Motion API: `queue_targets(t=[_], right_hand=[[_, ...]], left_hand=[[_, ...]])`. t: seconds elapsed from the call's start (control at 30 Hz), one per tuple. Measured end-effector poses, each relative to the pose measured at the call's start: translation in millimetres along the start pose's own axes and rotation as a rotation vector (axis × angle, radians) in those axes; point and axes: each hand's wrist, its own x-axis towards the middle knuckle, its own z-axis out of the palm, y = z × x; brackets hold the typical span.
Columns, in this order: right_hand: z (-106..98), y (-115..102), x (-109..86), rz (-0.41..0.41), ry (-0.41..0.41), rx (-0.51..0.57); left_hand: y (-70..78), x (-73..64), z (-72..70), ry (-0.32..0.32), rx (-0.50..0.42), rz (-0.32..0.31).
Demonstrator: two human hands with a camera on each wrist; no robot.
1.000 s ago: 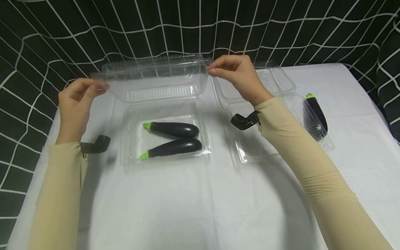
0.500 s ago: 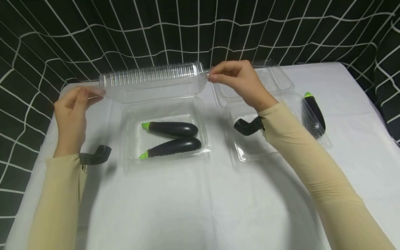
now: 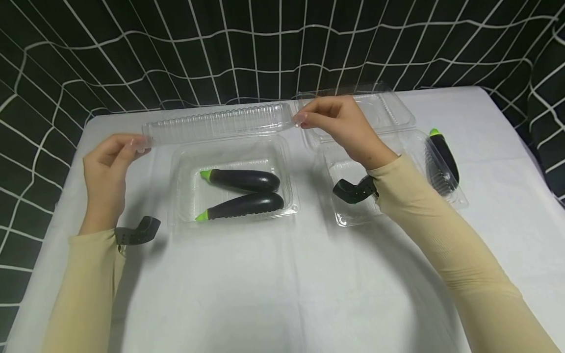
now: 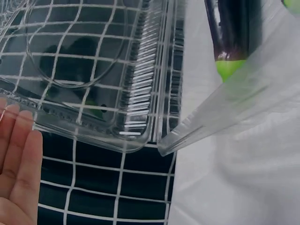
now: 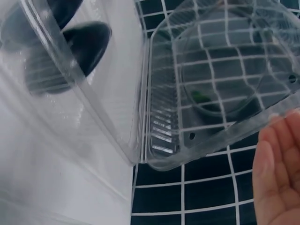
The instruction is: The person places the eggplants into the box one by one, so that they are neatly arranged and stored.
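A clear hinged plastic container sits left of the table's middle. Inside its base lie two dark purple eggplants with green stems, one in front of the other, stems to the left. Its lid stands raised along the back hinge. My left hand pinches the lid's left corner between thumb and fingers. At the opposite corner, my right hand pinches the lid's edge likewise. Both wrist views show the lid through its clear plastic, with the fingers at its edge.
A second clear container lies open on the right, partly behind my right arm. Another eggplant is at its right side, partly seen through the plastic. A black cloth with white grid lines hangs behind the white table.
The lid has tilted forward, its free edge coming down and towards me over the hinge. Both hands have lowered with it, keeping hold of its corners. The eggplants stay put.
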Motion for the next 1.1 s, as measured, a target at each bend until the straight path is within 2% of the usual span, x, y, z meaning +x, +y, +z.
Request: queue_targets(t=[0.2,0.27,0.33,0.43,0.5,0.7,0.87,0.97,1.1], right_hand=[[3,-4,-9.2,0.028,-0.012,-0.091],[3,-4,-12.6,0.039,-0.017,-0.122],[3,-5,-16.5,0.052,-0.022,-0.152],[3,-5,-22.9,0.070,-0.035,-0.173],[2,-4,-26.9,0.075,-0.047,-0.179],[5,-2,-37.1,0.065,-0.081,-0.165],[8,-1,-48.8,0.001,-0.110,-0.241],[11,2,-55.2,-0.062,-0.126,-0.303],[15,7,-64.5,-0.099,-0.128,-0.354]], left_hand=[[1.8,-8.2,-1.8,-0.011,0.127,-0.013],[2.3,-11.0,-2.4,-0.024,0.134,-0.012],[2.6,-13.9,-2.9,-0.039,0.116,-0.010],[2.2,-18.0,-3.3,-0.058,0.002,-0.015],[1.7,-20.6,-3.8,-0.064,-0.030,-0.019],[1.0,-28.3,-5.3,-0.084,0.108,-0.023],[-2.3,-33.8,-6.9,-0.133,-0.004,-0.001],[-4.1,-38.8,-8.9,-0.156,-0.006,0.006],[-8.4,-46.4,-11.0,-0.186,0.018,0.016]])
